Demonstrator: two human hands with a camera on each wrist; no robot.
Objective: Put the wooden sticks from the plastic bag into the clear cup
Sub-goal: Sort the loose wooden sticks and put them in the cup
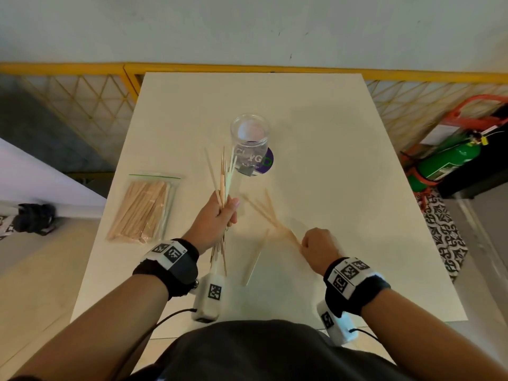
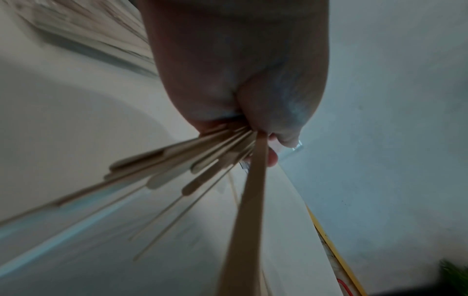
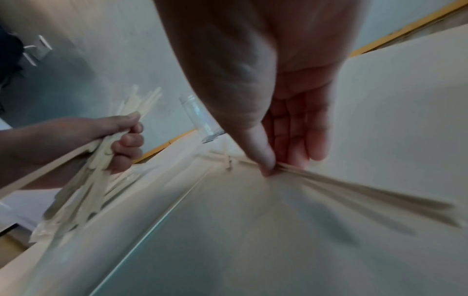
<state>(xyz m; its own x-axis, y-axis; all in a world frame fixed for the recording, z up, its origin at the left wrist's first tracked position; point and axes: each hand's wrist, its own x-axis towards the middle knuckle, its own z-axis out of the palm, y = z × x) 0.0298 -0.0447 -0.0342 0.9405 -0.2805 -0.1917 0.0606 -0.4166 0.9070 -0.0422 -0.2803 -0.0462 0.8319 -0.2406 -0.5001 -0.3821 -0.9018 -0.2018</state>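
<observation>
you are in the gathering step: sticks are out of the bag but none show inside the cup yet. your left hand is clamped in a fist around a bundle of sticks, held roughly upright, its tips fanning toward 12 o'clock just beside the cup's near wall. your right hand is at about 4 o'clock from the cup, thumb and fingers pinched on a few loose sticks that fan out over the bench toward 11 o'clock; they are blurred, so whether they are already clear of the bench i cannot tell. one more stick lies by itself on the bench between your hands. the bag rests at 8 o'clock from the cup, well apart from it, and looks to hold many sticks yet.

next, as i judge it, bring the right hand's sticks over to join the bundle, or carry either lot straight over the cup's mouth. square the ends first: the bundle is splayed, and stray tips could catch the rim and tip the cup. lower the sticks in end first, then fetch the lone stick and go back to the bag.
</observation>
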